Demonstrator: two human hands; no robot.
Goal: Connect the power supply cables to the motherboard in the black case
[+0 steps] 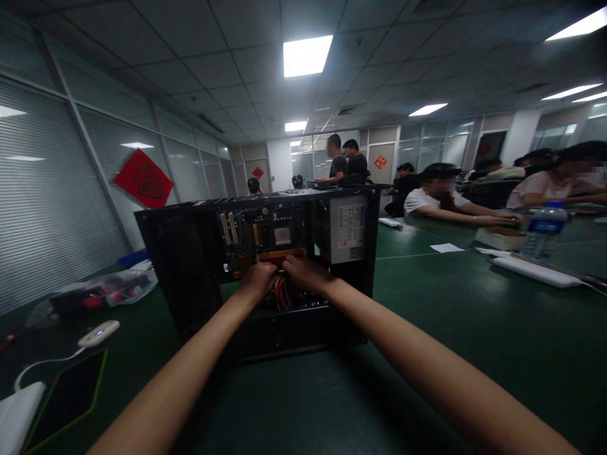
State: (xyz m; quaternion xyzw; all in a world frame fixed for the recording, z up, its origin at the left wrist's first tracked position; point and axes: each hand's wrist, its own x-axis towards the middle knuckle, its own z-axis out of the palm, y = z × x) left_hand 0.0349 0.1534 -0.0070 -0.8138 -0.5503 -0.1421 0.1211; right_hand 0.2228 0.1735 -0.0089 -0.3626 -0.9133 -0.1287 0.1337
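A black computer case [265, 332] stands on the green table with its side open towards me. Inside it are a motherboard [296, 221], a silver power supply [347, 237] at the upper right and a bundle of coloured cables [283, 294]. My left hand [258, 279] and my right hand [306, 273] reach in side by side at the lower part of the board, just above the cables. Both have their fingers curled closed beside the orange slots [279, 256]. What the fingertips hold is hidden.
Left on the table [455, 341] lie a clear plastic bag [114, 287], a small white device [98, 333] with a cord and a green-edged phone [69, 395]. To the right are a water bottle [545, 230], a cardboard box [500, 239] and a white paper [446, 248]. Other people sit beyond.
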